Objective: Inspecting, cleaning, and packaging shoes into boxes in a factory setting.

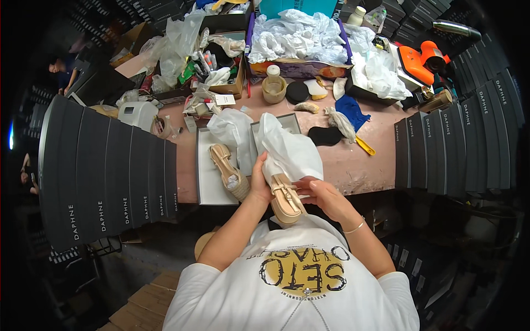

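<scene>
From the head camera: rows of dark flat boxes (105, 171) stand on edge at the left, more dark boxes (458, 143) at the right, each with a pale label strip near its end; between them an open white shoebox (212, 187) lies on the pink table (359, 165), holding one beige sandal (229, 172) and white tissue (232, 129); a second sandal (287, 201) sits just below the table edge, half wrapped in tissue paper (290, 151); the left hand (259, 182) grips its side, fingers curled; the right hand (320, 193) pinches its strap, fingers closed.
</scene>
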